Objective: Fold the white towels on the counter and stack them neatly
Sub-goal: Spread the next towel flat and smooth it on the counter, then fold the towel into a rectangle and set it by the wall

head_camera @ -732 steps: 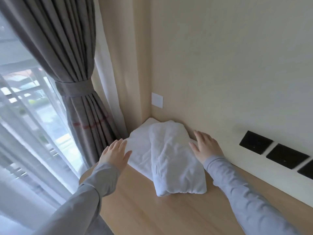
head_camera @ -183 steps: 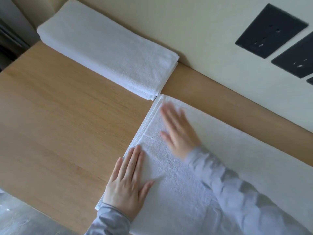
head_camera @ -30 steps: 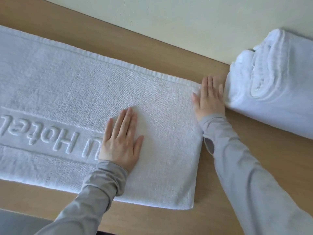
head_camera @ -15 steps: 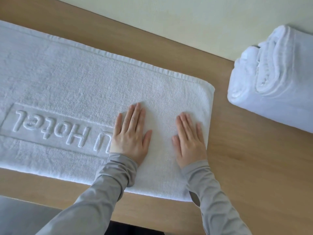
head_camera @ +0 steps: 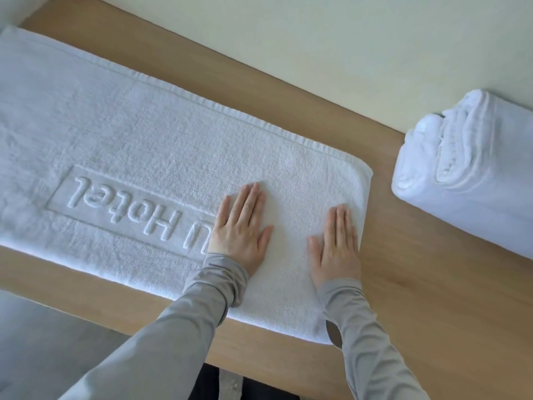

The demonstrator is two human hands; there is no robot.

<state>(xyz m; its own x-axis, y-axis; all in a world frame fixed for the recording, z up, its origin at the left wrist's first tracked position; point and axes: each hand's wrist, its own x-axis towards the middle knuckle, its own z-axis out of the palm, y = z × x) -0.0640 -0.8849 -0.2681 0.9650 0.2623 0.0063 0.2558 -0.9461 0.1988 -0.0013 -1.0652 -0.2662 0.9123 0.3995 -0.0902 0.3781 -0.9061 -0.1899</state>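
Observation:
A long white towel (head_camera: 138, 157) with raised "Hotel" lettering lies folded lengthwise across the wooden counter (head_camera: 432, 298). My left hand (head_camera: 240, 226) lies flat on it, fingers straight, just right of the lettering. My right hand (head_camera: 336, 245) presses flat beside it, close to the towel's right end. Neither hand holds anything. A second white towel (head_camera: 467, 174), loosely bundled and thick, sits at the right against the wall.
A pale wall (head_camera: 317, 39) runs along the counter's far side. The counter's near edge (head_camera: 86, 307) crosses the lower left, with grey floor below it. Bare wood shows between the two towels and at the lower right.
My right hand has come back from the towel's far right corner onto its surface and slid slightly toward the right end. My left hand has stayed pressed flat.

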